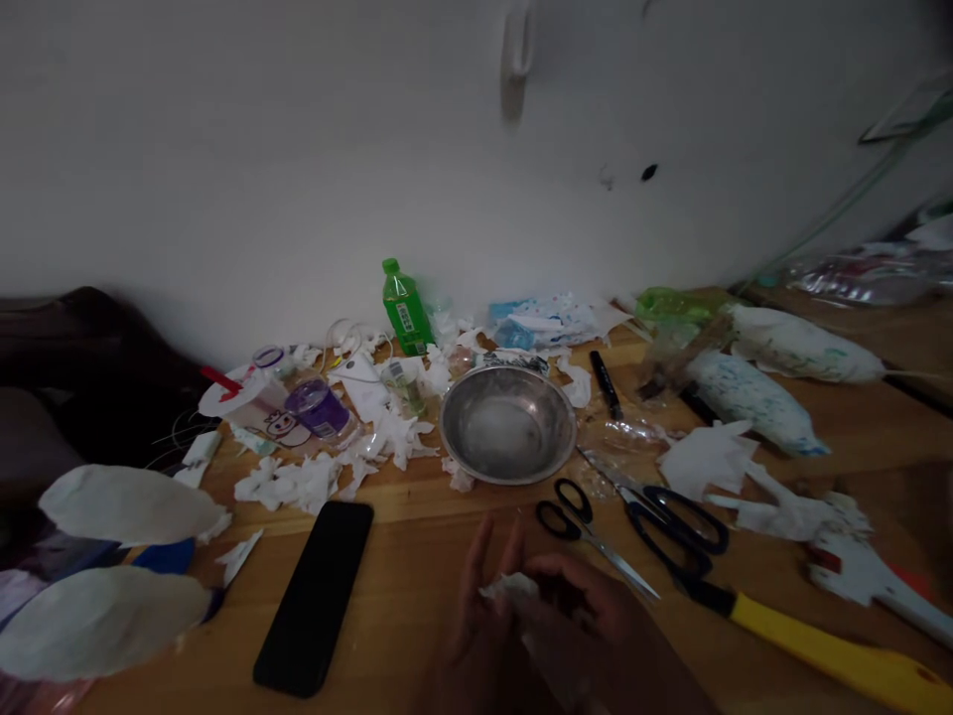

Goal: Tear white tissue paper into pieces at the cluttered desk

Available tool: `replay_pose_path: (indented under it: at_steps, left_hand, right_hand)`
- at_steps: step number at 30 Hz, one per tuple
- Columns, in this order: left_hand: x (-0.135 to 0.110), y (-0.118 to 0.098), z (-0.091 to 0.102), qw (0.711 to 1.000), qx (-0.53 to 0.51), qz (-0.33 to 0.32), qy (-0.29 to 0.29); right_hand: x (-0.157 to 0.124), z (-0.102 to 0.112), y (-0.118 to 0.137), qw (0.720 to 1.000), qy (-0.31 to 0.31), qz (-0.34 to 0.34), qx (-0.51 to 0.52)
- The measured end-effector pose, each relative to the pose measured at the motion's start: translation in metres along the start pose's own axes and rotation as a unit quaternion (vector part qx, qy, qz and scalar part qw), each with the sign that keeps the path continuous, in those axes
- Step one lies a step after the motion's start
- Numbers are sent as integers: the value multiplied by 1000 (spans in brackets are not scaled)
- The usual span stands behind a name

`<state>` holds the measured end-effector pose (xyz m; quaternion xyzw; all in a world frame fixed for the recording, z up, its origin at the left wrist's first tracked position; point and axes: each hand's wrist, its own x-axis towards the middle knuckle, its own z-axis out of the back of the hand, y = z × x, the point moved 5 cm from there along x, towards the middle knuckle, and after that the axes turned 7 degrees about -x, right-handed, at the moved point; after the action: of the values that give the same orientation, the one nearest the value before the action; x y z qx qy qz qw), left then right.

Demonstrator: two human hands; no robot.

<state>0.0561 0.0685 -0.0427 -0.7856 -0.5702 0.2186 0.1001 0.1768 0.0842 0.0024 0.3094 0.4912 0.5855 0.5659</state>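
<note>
Judging by how things lie, work on the white paper is partway along: that piece is in the hands, unfinished as far as one can tell. Two plump pale bundles, the upper one and the lower one, lie at the left edge of the worktop, and two more, the back one and the front one, lie toward its far right corner; these look done with. Torn scraps litter the stretch toward the far edge, around the metal bowl, so plenty of tidying seems left.

Both hands are close together over the near part of the worktop, in front of the bowl, the paper between them. The left hand points two fingers forward, straight and parted; whether its thumb pinches the paper, I cannot tell. The right hand reaches in from the near side, knuckles raised, fingers curled inward and apparently gripping the paper, though dimness and blur hide the fingertips. The small scissors lie just beyond it, not held.
</note>
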Motion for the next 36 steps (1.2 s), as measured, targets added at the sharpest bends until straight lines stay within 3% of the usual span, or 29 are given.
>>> replay_pose_path:
  at_steps: [3,5,8,9,11,16,19,23,26,29,36]
  left_hand:
    - [-3,-12,5,996,78,-27,-30]
    - [-6,-20,10,992,94,-37,-77]
    - [-12,-21,14,987,46,33,-148]
    - [-15,-20,13,983,25,69,-166]
    - [-17,-17,10,975,3,128,-179]
    - [-12,-28,2,979,93,114,-141]
    - [-10,-35,3,972,160,101,-141]
    - [-9,-49,-1,952,246,41,-175]
    - [-8,-52,-12,936,311,19,-166]
    - [-7,-47,-17,923,357,2,-144]
    - [-8,-35,-12,922,358,-40,-141]
  right_hand:
    - [3,4,2,999,-49,14,-8]
    - [3,14,8,984,-126,104,-77]
    - [-5,17,19,905,-185,314,-221]
    - [-8,16,20,879,-181,359,-254]
    - [-9,13,19,865,-149,386,-284]
    - [-1,10,9,903,-43,345,-250]
    - [0,14,0,929,-27,303,-211]
    - [-2,21,-20,994,-63,68,-62]
    - [-6,8,-21,998,-9,-41,43]
    - [-4,-1,-8,996,13,-54,75]
    - [3,1,6,995,-33,-80,56]
